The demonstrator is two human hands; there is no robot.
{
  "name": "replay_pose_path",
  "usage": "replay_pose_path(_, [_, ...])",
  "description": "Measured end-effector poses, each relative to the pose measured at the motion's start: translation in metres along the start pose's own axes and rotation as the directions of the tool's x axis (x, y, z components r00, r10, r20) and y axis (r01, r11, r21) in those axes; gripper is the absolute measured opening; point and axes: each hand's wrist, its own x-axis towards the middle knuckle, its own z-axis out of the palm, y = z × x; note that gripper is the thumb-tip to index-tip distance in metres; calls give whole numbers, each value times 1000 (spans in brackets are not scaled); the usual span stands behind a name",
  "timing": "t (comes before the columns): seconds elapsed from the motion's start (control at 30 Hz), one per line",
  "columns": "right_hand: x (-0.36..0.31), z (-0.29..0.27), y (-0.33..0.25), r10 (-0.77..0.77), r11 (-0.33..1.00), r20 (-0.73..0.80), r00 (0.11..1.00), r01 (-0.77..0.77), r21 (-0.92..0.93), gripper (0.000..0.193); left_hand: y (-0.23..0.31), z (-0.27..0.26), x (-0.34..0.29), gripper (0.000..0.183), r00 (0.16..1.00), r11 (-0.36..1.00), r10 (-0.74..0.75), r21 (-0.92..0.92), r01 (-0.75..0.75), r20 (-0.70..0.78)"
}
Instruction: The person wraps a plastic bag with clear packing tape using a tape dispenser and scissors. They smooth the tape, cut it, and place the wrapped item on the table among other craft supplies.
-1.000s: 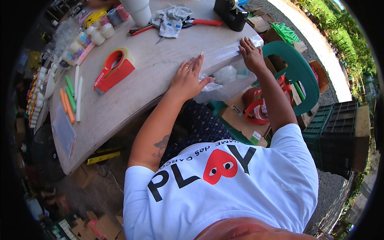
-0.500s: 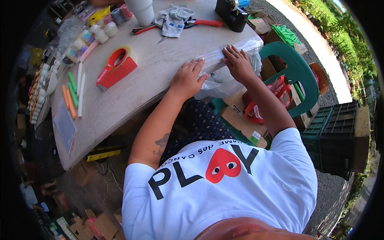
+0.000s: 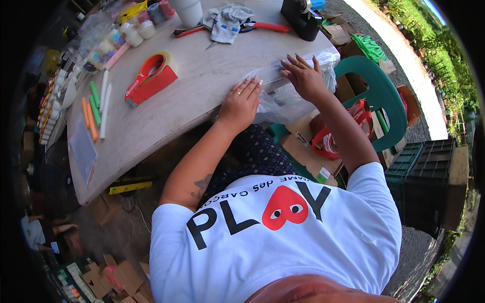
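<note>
A sheet of clear plastic (image 3: 283,107) lies along the table's right edge and droops over its side. My left hand (image 3: 239,105) rests on the near end of the plastic, its fingers stretched flat and nothing in its grasp. Farther along the same edge is my right hand (image 3: 306,80), with fingers spread and partly raised over the plastic. Whether its palm touches the sheet I cannot tell. Left of my hands, a red tape dispenser (image 3: 160,87) with a roll of tape lies on the table (image 3: 197,83).
Orange, green and white candle-like sticks (image 3: 104,118) lie at the left. Red-handled pliers (image 3: 270,27), a grey cloth (image 3: 222,31), a white cup (image 3: 188,12) and a black tape dispenser (image 3: 303,20) sit at the back. A green plastic chair (image 3: 391,113) stands right of the table.
My right hand's fingers have lifted and spread from lying flat on the plastic. My left thumb has drawn in toward the hand. The whole view has shifted slightly.
</note>
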Motion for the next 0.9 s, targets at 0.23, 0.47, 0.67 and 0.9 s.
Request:
replay_pose_path(0.23, [35, 44, -25, -17, 1000, -116, 993, 14, -25, 54, 0, -4, 2, 34, 998, 998, 57, -29, -58, -25])
replay_pose_path(0.47, [3, 38, -28, -169, 984, -249, 954, 149, -98, 47, -9, -12, 24, 39, 968, 941, -153, -270, 205, 200])
replay_pose_path(0.67, [-6, 44, -22, -202, 977, -306, 930, 215, 8, 51, -11, 12, 25, 58, 978, 997, -66, 39, 60, 196])
replay_pose_path(0.9, [-10, 26, -19, -194, 976, -183, 964, 208, 62, 45, -5, 2, 1, 57, 980, 993, -120, 31, 117, 162])
